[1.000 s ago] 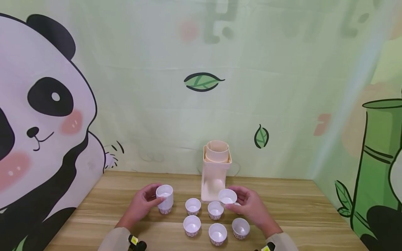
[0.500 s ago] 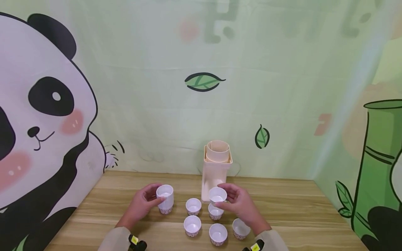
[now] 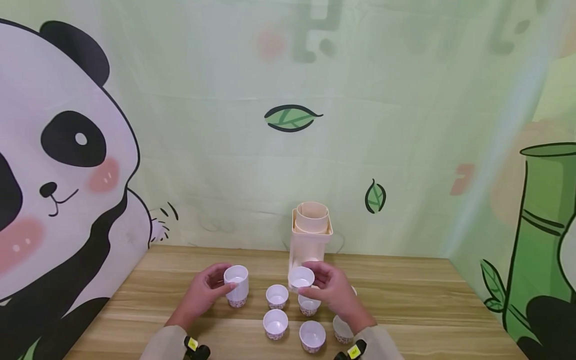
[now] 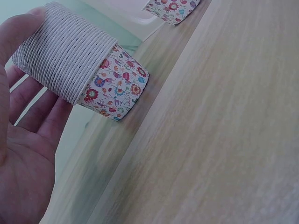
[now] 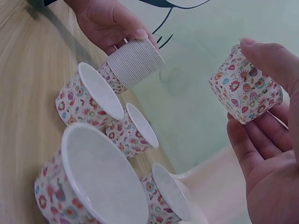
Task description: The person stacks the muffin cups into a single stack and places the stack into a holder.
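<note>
Floral cup (image 3: 300, 278), pinched by the right hand (image 3: 330, 287), fingers parted only to its width, raised above the surface (image 3: 414, 285) toward the back edge, cup stack (image 3: 237, 287) nearer the left edge, gripped in the left hand (image 3: 208, 288), fingers curved, other cups (image 3: 275, 325) standing, pink dispenser (image 3: 308, 246) behind

Here's your stack of nested cups (image 3: 238, 285), near upright in your left hand (image 3: 208, 287), white rims packed into tight ridges, bright floral print showing only on the bottommost cup; and over to its right, well apart, your single cup (image 3: 300, 278), mouth up, white inside, flowery outside, pinched by your right hand (image 3: 331, 287).
</note>
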The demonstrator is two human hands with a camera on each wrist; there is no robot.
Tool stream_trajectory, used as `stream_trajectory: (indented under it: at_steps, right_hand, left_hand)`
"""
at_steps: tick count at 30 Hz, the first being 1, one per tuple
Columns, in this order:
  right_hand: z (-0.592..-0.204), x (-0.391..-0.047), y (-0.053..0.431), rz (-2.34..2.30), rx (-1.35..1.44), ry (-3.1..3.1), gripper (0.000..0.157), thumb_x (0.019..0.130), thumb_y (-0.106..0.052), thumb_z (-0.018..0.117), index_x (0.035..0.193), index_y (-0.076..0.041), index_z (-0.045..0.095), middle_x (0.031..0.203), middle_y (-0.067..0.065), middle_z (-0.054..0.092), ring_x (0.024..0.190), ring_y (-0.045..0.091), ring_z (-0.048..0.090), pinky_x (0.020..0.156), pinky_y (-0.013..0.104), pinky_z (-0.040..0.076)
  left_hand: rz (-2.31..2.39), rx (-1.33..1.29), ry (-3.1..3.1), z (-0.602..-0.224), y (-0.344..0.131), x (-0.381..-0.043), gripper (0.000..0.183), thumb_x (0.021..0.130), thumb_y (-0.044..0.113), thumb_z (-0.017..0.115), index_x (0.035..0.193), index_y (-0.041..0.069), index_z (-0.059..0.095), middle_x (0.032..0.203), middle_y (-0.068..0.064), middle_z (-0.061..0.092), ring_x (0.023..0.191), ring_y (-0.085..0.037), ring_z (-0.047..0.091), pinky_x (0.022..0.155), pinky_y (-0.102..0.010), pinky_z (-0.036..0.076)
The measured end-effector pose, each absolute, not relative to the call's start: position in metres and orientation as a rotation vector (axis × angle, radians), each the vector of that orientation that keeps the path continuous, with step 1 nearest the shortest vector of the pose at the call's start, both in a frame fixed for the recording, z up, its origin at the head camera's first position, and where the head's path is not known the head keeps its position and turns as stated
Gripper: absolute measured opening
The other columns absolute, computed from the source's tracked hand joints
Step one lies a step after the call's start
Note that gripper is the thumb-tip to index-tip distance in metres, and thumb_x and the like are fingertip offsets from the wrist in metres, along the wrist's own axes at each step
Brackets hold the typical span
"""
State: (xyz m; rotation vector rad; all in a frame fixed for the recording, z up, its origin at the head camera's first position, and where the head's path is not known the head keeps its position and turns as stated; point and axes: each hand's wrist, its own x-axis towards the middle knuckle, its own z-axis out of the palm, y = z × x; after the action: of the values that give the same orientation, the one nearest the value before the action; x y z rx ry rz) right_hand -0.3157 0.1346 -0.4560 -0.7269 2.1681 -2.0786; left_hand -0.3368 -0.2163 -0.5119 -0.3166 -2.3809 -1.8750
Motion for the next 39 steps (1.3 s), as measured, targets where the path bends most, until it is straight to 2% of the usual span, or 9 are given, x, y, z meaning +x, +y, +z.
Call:
stream_trajectory:
  at_steps: [9,19,29,39]
  right_hand:
    - [-0.458,-0.319,0.123,-2.092,-0.724,2.128,0.071,0.079,-0.006,0.087,0.137,0.014,0.052,0.126,0.026,0.067,0.102,0.009,0.069,0.091,0.022,0.059]
    - [-0.460,-0.323,0.110,-2.113,-0.744,2.131,0.065,0.079,-0.002,0.086,0.134,0.013,0.055,0.127,0.034,0.064,0.102,0.010,0.070,0.092,0.022,0.058]
    - [-0.457,-0.327,0.091,-2.091,-0.737,2.166,0.060,0.079,-0.003,0.087,0.131,0.009,0.060,0.124,0.031,0.068,0.101,0.013,0.070,0.090,0.020,0.058]
    - [-0.455,-0.333,0.078,-2.062,-0.729,2.166,0.059,0.081,-0.006,0.086,0.132,0.007,0.060,0.125,0.027,0.069,0.102,0.015,0.070,0.092,0.022,0.058]
  left_hand:
    - [-1.873,-0.306,-2.370,-0.511,-0.215,-0.336,0.053,0.087,0.018,0.082,0.135,0.007,0.061,0.134,-0.018,0.067,0.124,-0.032,0.065,0.104,-0.034,0.055]
    - [-1.871,-0.316,-2.365,-0.511,-0.215,-0.337,0.053,0.087,0.017,0.083,0.134,0.006,0.061,0.134,-0.019,0.067,0.125,-0.033,0.065,0.106,-0.038,0.054]
    - [-1.860,-0.332,-2.350,-0.515,-0.215,-0.339,0.051,0.087,0.015,0.082,0.133,0.005,0.061,0.132,-0.020,0.067,0.121,-0.031,0.066,0.098,-0.023,0.055]
    - [-1.870,-0.339,-2.348,-0.515,-0.216,-0.339,0.051,0.087,0.015,0.083,0.133,0.005,0.062,0.131,-0.019,0.068,0.120,-0.028,0.067,0.097,-0.021,0.054]
